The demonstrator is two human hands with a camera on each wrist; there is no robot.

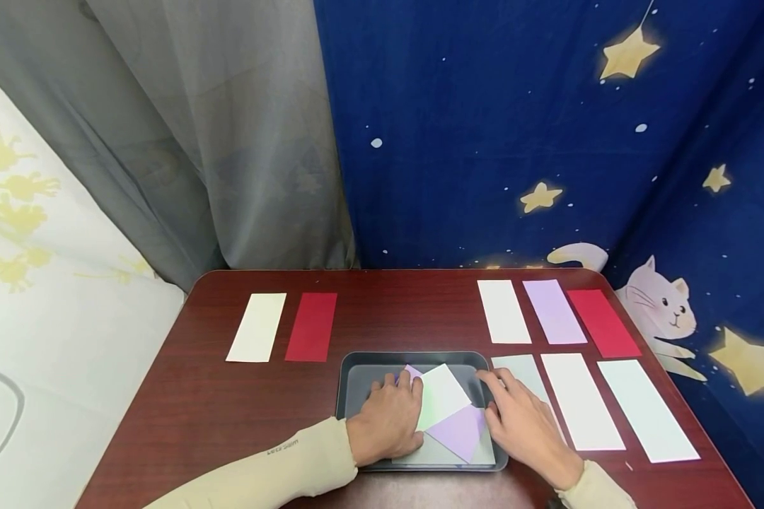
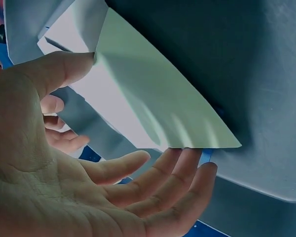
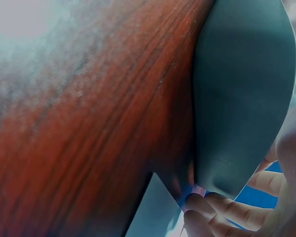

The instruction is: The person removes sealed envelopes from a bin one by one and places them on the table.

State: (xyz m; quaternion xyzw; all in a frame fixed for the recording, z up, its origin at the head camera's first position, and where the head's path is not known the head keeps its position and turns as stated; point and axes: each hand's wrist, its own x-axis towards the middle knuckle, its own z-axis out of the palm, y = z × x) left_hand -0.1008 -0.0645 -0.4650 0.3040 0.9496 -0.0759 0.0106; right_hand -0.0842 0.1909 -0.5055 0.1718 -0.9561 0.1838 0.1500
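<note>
In the head view, the left hand [image 1: 387, 417] hides part of the papers [image 1: 442, 396] in the tray [image 1: 414, 355], and overlaps conceal the full shapes of the lower sheets. The right hand [image 1: 527, 424] covers part of a pale card [image 1: 523, 366] and some of the tray's rim. Lettering [image 1: 283, 447] on the left sleeve [image 1: 274, 475] is too small to read. Both sleeves and the table [image 1: 229, 424] run off the bottom edge. Each wrist view crops its own hand; in the right one, glare blurs the tabletop's upper-left corner.
</note>
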